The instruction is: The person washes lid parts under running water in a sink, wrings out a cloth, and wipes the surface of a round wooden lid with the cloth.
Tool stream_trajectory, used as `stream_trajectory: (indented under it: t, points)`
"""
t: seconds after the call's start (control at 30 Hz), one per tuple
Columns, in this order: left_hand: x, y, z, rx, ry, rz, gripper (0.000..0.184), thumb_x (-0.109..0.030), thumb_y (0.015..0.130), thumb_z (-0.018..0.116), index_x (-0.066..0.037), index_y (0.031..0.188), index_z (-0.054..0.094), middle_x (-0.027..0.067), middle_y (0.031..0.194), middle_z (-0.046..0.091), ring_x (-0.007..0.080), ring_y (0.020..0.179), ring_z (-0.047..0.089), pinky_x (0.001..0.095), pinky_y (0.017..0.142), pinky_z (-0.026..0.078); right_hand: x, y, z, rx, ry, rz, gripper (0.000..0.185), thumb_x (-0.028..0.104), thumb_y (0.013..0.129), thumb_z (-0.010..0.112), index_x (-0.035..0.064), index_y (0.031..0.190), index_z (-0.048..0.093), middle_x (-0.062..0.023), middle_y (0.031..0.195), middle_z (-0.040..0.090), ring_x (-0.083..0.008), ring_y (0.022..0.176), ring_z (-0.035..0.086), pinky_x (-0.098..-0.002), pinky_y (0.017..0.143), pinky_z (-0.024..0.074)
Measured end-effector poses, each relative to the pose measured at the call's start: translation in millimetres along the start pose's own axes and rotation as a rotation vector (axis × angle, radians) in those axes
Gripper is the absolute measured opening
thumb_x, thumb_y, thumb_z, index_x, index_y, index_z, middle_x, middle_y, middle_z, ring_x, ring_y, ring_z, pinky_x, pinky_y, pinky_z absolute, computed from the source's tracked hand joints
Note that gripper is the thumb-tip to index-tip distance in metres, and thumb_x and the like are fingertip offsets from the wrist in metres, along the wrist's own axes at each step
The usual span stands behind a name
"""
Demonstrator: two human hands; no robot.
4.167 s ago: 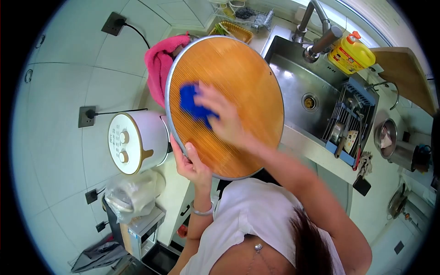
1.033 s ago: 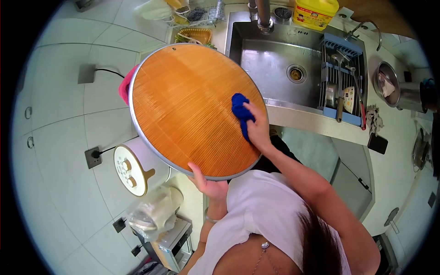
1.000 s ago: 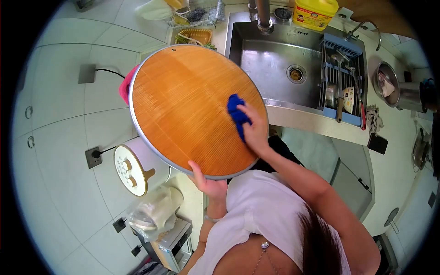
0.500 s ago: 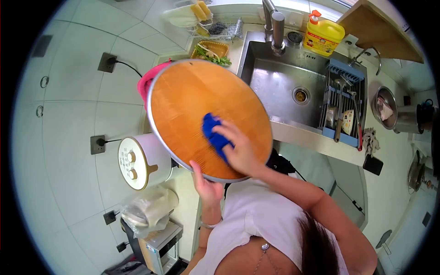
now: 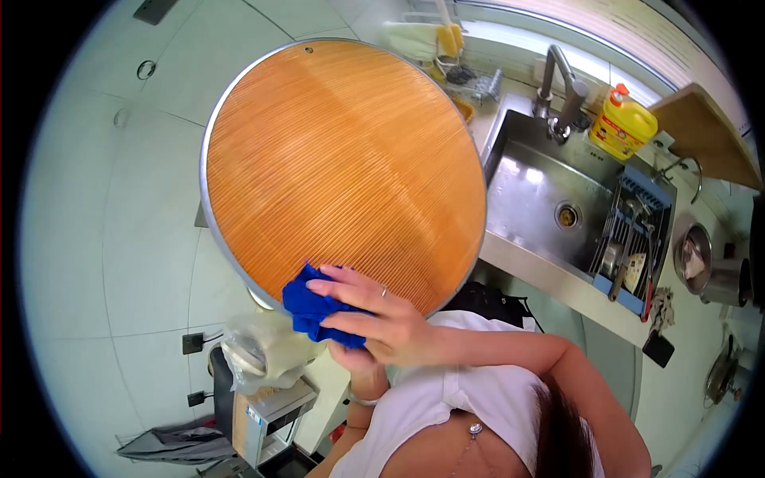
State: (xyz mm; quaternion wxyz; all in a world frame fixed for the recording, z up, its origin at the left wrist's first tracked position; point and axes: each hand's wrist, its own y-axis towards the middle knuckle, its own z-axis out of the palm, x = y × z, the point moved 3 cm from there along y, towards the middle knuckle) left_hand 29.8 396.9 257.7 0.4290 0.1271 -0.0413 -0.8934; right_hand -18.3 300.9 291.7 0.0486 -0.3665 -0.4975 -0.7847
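Observation:
A large round slatted bamboo tray (image 5: 343,167) with a grey metal rim is held up in front of me, its ribbed orange-brown face toward the camera. My right hand (image 5: 386,319), wearing a ring, is closed on a bunched blue cloth (image 5: 303,307). The cloth lies against the lower left rim of the tray. Behind it, my left hand (image 5: 351,360) grips the tray's bottom edge; the cloth and my right hand hide most of its fingers.
On the right is a steel sink (image 5: 530,187) with a dish rack (image 5: 610,239) of utensils. A yellow detergent bottle (image 5: 624,127) stands behind it, near the faucet (image 5: 558,88). A metal bowl (image 5: 693,259) sits further right. A plastic-wrapped item (image 5: 267,350) is at lower left.
The tray has come up and looks larger, now covering the white cooker almost wholly. My right hand and the blue cloth have gone from the tray's face to its lower left rim. The view has shifted.

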Motion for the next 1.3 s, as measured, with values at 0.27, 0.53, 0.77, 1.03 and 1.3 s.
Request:
stream_trajectory:
  t: [0.27,0.53,0.77,1.03,1.3]
  points:
    - [-54,50,13,0.045,0.356,0.119,0.065,-0.049,0.102,0.035,-0.009,0.151,0.023,0.0118,0.155,0.03,0.0309,0.141,0.03,0.0492,0.118,0.021,-79,72,-6,-0.037,-0.403,0.176,0.051,-0.021,0.063,0.049,0.0004,0.109,0.061,-0.0193,0.131,0.054,-0.0411,0.126,0.049,-0.0443,0.104,0.0424]
    - [-86,79,-10,-0.132,0.346,0.234,0.062,-0.047,0.102,0.038,-0.008,0.15,0.028,0.01,0.152,0.034,0.0288,0.139,0.034,0.046,0.115,0.028,-101,65,57,0.348,-0.133,0.04,0.043,-0.015,0.072,0.058,0.0034,0.111,0.063,-0.0193,0.13,0.056,-0.0387,0.127,0.05,-0.043,0.106,0.0409]
    - [-77,91,-29,-0.312,0.574,0.33,0.061,-0.048,0.102,0.037,-0.009,0.149,0.029,0.0077,0.151,0.037,0.0261,0.137,0.037,0.0429,0.113,0.031,-146,76,22,0.208,-0.401,0.27,0.057,-0.022,0.064,0.046,0.0015,0.114,0.061,-0.0221,0.136,0.051,-0.0398,0.13,0.047,-0.0428,0.108,0.0386]
    - [-49,104,-28,-0.422,0.635,0.235,0.062,-0.047,0.103,0.036,-0.008,0.15,0.026,0.0099,0.152,0.035,0.0282,0.138,0.036,0.0445,0.115,0.028,-186,86,-11,0.187,-0.311,0.222,0.047,-0.019,0.066,0.048,0.0018,0.105,0.064,-0.0212,0.13,0.057,-0.0398,0.124,0.052,-0.045,0.102,0.0433]
    - [-40,92,-51,-0.547,0.553,0.265,0.073,-0.055,0.097,0.044,-0.013,0.153,0.024,0.0101,0.157,0.024,0.0242,0.144,0.023,0.0406,0.118,0.022,-136,57,23,0.368,0.036,0.179,0.038,-0.009,0.072,0.062,0.0073,0.105,0.069,-0.0168,0.131,0.059,-0.037,0.13,0.049,-0.0464,0.113,0.0313]
